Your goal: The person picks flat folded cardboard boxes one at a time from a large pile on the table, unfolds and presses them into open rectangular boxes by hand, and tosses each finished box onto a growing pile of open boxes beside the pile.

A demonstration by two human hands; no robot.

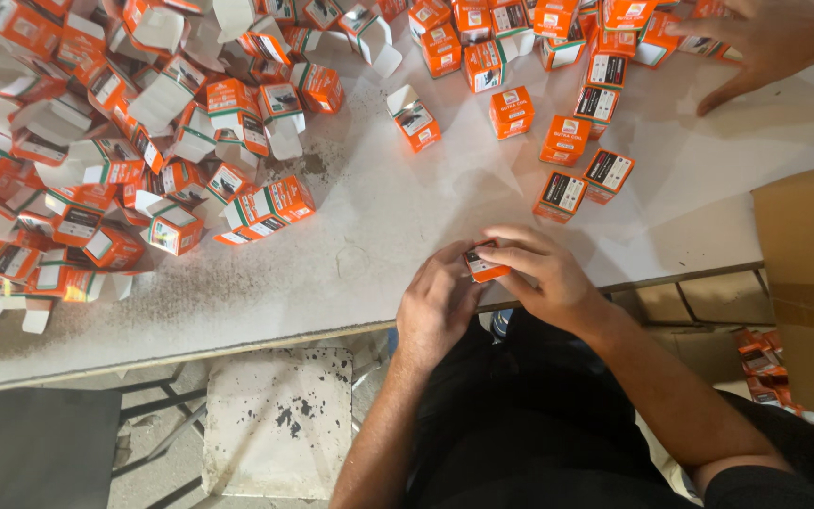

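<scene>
Both of my hands hold one small orange box (482,265) at the near edge of the white table (379,236). My left hand (437,302) grips it from the left and below. My right hand (544,273) covers it from above and the right, fingers curled over its top. Only one end of the box shows between my fingers. A few closed orange boxes (581,174) stand just beyond my hands.
A big heap of open orange and white boxes (115,141) covers the table's left side. Closed boxes (520,38) cluster at the far edge, where another person's hand (765,42) rests. A brown cardboard carton (812,273) stands at right. A white stool (280,419) sits below.
</scene>
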